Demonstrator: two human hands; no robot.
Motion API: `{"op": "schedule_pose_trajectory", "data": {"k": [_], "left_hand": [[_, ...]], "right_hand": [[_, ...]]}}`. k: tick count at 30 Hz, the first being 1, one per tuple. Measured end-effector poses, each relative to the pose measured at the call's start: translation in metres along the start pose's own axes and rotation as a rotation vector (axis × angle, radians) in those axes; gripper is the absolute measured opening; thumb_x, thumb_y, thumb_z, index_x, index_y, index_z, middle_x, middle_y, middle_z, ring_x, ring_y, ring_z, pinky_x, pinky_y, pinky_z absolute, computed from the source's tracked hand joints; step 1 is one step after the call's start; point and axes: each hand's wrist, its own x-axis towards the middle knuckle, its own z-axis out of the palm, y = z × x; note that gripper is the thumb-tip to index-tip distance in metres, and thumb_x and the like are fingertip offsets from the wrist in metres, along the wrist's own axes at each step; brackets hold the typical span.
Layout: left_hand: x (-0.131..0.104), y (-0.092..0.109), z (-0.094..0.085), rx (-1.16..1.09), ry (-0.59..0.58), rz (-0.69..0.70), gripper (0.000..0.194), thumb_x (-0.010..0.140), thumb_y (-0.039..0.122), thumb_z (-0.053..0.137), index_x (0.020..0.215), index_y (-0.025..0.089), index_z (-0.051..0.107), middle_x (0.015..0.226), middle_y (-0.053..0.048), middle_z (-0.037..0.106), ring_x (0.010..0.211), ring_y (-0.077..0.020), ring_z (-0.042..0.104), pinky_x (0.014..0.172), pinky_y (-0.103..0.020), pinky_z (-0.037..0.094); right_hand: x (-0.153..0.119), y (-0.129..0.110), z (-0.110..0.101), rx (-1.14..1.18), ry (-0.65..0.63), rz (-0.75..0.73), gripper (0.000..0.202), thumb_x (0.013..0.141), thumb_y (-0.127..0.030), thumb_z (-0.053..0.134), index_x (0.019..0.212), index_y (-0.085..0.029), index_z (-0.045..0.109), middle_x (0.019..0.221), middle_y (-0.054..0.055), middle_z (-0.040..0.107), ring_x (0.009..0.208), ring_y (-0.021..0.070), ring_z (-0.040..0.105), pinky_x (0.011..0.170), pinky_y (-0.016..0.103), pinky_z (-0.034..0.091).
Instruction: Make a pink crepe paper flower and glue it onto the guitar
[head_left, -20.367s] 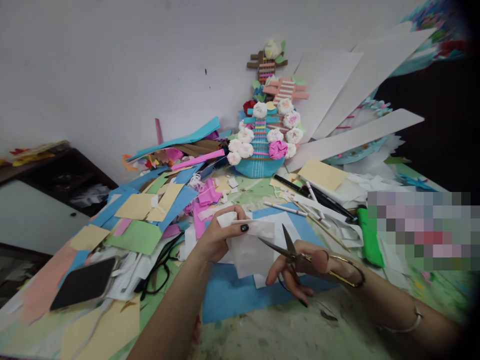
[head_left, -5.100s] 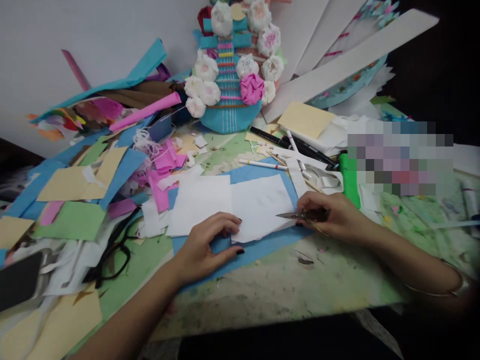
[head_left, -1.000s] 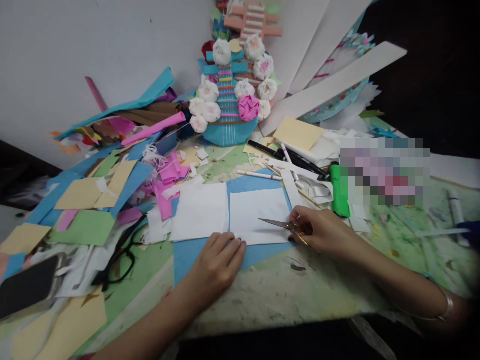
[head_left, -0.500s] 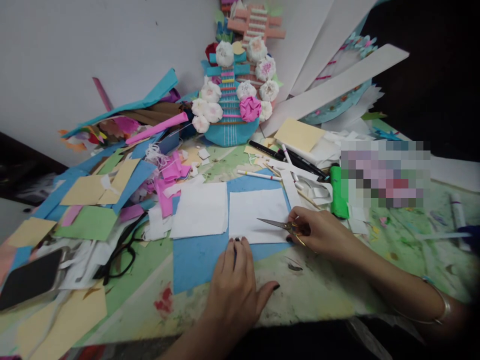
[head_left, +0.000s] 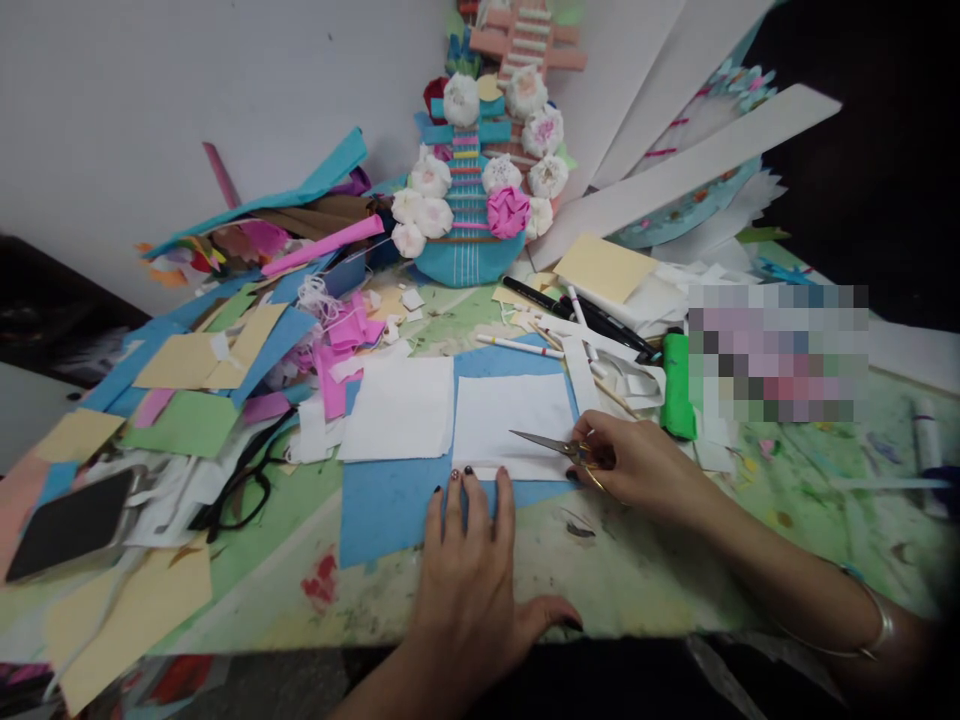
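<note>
My right hand (head_left: 637, 465) is closed around a pair of scissors (head_left: 551, 443), their blades pointing left over a white paper sheet (head_left: 517, 415). The blades look closed together. At the sheet's lower edge rest the fingertips of my left hand (head_left: 472, 570), which lies flat with fingers spread and thumb out to the right. A stack of white paper squares (head_left: 401, 410) sits just left of that sheet. Both lie on a blue paper sheet (head_left: 382, 510), which shows beneath and below them.
Paper scraps (head_left: 187, 420), a phone (head_left: 71, 525) and black-framed glasses (head_left: 240, 500) lie to the left. Pens (head_left: 540, 300) and a green roll (head_left: 677, 385) are on the right. A blue paper guitar (head_left: 469, 255) with paper flowers stands at the back.
My left hand's fingers have spread wider along the white sheet's lower edge. The scissors stay in my right hand over the sheet. The camera view has shifted slightly.
</note>
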Motion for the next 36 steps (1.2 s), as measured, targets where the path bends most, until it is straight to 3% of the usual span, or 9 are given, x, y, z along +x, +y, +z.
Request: {"op": "schedule_pose_trajectory", "data": {"k": [5,12,18,24,29,36], "left_hand": [[0.0,0.0,-0.001,0.003,-0.011,0.008,0.113,0.059,0.088,0.031,0.14,0.009,0.034,0.126,-0.026,0.05,0.121,-0.0438,0.041,0.097,-0.058,0.031],[0.004,0.0,-0.008,0.041,-0.074,0.029,0.115,0.058,0.088,0.033,0.137,0.005,0.039,0.124,-0.028,0.051,0.12,-0.0454,0.041,0.099,-0.062,0.026],[0.007,0.003,-0.009,0.011,-0.078,0.062,0.096,0.072,0.08,0.03,0.136,0.01,0.041,0.134,-0.022,0.047,0.126,-0.0417,0.035,0.103,-0.068,0.004],[0.007,0.005,0.002,-0.034,-0.06,0.102,0.104,0.071,0.08,0.031,0.132,-0.004,0.04,0.129,-0.029,0.048,0.122,-0.0412,0.04,0.101,-0.053,0.032],[0.011,0.005,-0.006,-0.02,-0.111,0.111,0.103,0.07,0.082,0.028,0.136,0.004,0.038,0.123,-0.023,0.052,0.118,-0.0412,0.043,0.103,-0.061,0.025],[0.012,0.004,-0.004,-0.042,-0.121,0.112,0.103,0.068,0.082,0.032,0.141,0.01,0.032,0.122,-0.021,0.049,0.118,-0.0419,0.04,0.096,-0.055,0.037]], "right_hand": [[0.0,0.002,0.0,-0.007,0.023,-0.017,0.011,0.073,-0.023,0.059,0.084,-0.022,0.056,0.07,0.002,0.066,0.061,0.0176,0.058,0.052,0.025,0.033],[0.0,0.002,0.001,-0.012,0.026,0.002,0.014,0.072,-0.024,0.061,0.085,-0.022,0.057,0.067,-0.001,0.065,0.06,0.0158,0.057,0.052,0.024,0.031],[0.0,0.003,0.002,0.006,0.04,-0.01,0.014,0.071,-0.024,0.062,0.084,-0.021,0.057,0.067,0.0,0.065,0.06,0.016,0.057,0.053,0.025,0.031],[0.0,0.003,0.001,0.009,0.034,-0.014,0.013,0.071,-0.023,0.062,0.083,-0.021,0.058,0.066,0.0,0.065,0.059,0.0154,0.056,0.053,0.024,0.031],[-0.001,0.003,0.001,0.015,0.043,-0.012,0.013,0.072,-0.022,0.061,0.084,-0.02,0.058,0.067,0.0,0.065,0.06,0.0147,0.056,0.053,0.023,0.031],[0.001,0.007,0.001,0.024,0.077,-0.016,0.012,0.071,-0.022,0.059,0.083,-0.021,0.057,0.066,-0.001,0.065,0.059,0.0143,0.056,0.053,0.023,0.031]]}}
